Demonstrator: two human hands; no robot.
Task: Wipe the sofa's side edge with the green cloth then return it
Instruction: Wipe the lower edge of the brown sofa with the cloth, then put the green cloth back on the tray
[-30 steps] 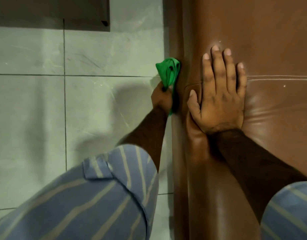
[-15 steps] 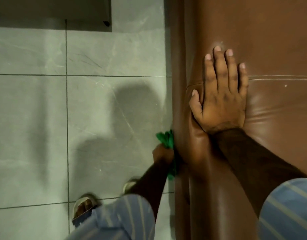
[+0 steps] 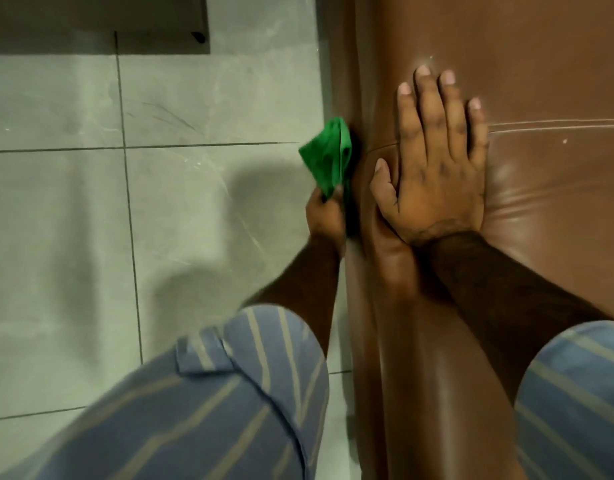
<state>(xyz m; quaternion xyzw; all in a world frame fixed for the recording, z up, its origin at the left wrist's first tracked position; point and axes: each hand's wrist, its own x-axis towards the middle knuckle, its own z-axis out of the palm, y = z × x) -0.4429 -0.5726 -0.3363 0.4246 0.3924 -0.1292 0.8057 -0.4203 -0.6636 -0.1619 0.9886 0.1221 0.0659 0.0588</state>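
A brown leather sofa (image 3: pixel 541 237) fills the right half of the view, and its side edge (image 3: pixel 354 306) runs down the middle. My left hand (image 3: pixel 324 220) grips a crumpled green cloth (image 3: pixel 328 155) and presses it against that side edge, the cloth sticking up above my fist. My right hand (image 3: pixel 437 161) lies flat on the sofa's top, fingers spread, holding nothing, just right of the cloth.
Grey floor tiles (image 3: pixel 177 220) cover the left side, next to the sofa. A dark piece of furniture with a small black foot (image 3: pixel 198 38) stands at the top left. My striped blue sleeves (image 3: pixel 212 410) cover the lower corners.
My left hand went down the side edge with the cloth, then came back up to about where it was a second ago. My right hand has stayed flat on the sofa.
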